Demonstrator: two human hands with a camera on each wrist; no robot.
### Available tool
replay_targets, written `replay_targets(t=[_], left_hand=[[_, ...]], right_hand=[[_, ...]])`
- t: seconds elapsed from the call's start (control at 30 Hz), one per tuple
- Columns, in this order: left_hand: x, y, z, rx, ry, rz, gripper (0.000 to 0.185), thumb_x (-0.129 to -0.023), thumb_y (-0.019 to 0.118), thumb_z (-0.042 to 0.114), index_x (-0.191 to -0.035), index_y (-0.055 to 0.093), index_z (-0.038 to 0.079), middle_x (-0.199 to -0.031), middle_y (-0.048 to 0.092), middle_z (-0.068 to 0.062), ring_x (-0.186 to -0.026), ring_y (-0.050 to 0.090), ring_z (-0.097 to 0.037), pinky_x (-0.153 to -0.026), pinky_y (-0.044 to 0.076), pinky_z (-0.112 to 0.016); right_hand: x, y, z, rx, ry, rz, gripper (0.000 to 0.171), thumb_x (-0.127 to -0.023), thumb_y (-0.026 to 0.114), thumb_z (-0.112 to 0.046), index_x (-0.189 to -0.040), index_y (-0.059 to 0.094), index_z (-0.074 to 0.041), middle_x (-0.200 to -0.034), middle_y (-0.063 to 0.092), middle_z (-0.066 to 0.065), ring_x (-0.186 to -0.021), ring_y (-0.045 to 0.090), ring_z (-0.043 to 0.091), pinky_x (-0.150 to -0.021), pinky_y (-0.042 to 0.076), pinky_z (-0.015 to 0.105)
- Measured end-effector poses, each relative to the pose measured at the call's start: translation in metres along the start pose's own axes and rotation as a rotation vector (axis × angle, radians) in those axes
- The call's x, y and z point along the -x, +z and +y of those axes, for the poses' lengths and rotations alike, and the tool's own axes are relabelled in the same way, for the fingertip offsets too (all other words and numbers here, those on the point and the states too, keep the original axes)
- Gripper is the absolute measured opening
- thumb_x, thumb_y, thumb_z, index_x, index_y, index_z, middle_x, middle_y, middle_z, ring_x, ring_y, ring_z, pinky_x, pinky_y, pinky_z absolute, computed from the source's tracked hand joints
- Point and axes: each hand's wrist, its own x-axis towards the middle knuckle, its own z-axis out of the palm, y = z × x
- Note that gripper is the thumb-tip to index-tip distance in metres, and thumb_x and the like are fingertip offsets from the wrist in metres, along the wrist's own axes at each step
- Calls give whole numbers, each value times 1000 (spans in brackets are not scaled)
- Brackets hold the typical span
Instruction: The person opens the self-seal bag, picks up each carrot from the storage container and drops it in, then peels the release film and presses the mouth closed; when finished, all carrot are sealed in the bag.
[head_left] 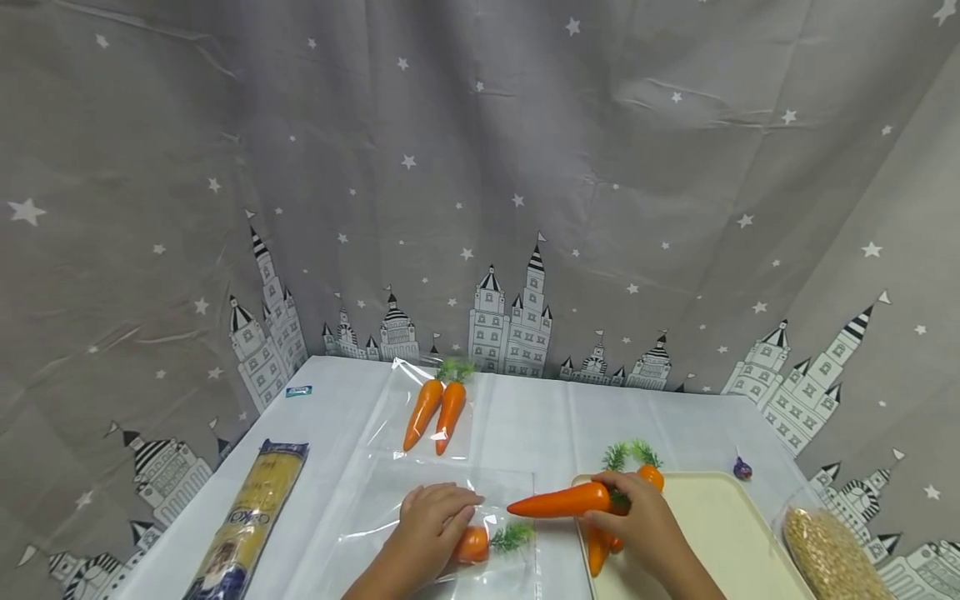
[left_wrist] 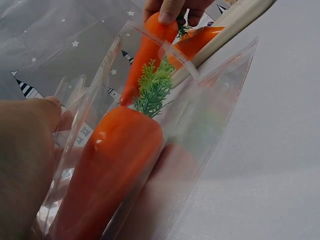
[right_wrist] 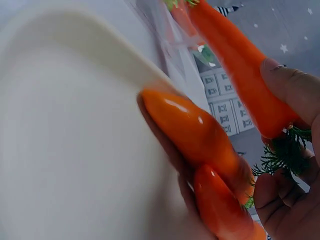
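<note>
- Pasta packet (head_left: 247, 521) lying far left on the counter (head_left: 525, 417).
- Left hand (head_left: 429, 518) pinching a clear bag (head_left: 450, 508), glossy orange carrot (head_left: 472, 544) with green top inside.
- Bag mouth plainly open only in the left wrist view.
- Right hand (head_left: 643, 525) gripping a second carrot (head_left: 561, 502), tip toward the bag, above the cream tray (head_left: 720, 533).
- More carrots (right_wrist: 200, 150) under that hand, clear in the right wrist view.
- Grain bag (head_left: 828, 554) far right.
</note>
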Motion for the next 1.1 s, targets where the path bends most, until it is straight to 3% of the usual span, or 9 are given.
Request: replay_targets(t=[0.27,0.53,0.8,1.1], left_hand=[[0,0,0,23,7,12,21,-107,60,32,-119,77,30,-123,72,16,-129,60,-23,-112,25,-77],[1,-1,0,7,8,2,22,-107,59,34,-120,77,32,-125,71,15,-130,59,-24,-113,24,-77],[0,1,0,14,14,22,20,-107,59,38,-117,76,43,-120,70,22,-127,60,-20,-113,24,-77],[0,0,0,1,21,11,22,-107,57,41,-120,76,40,-122,71,20,-127,61,-20,-113,26,-76]], right_hand=[[-2,13,-11,18,-37,4,47,-77,93,-38,-119,75,-29,-131,70,-1,-130,58,30,-114,40,64],[-2,23,-24,52,-94,43,50,-75,95,-35,-119,76,-23,-124,72,-4,-123,59,29,-109,44,62],[-1,32,-39,79,-151,46,51,-75,95,-35,-119,76,-21,-121,73,-3,-124,59,29,-110,44,61],[-4,43,-50,94,-145,17,51,-74,94,-42,-117,76,-22,-115,73,-6,-113,61,21,-105,50,56]])
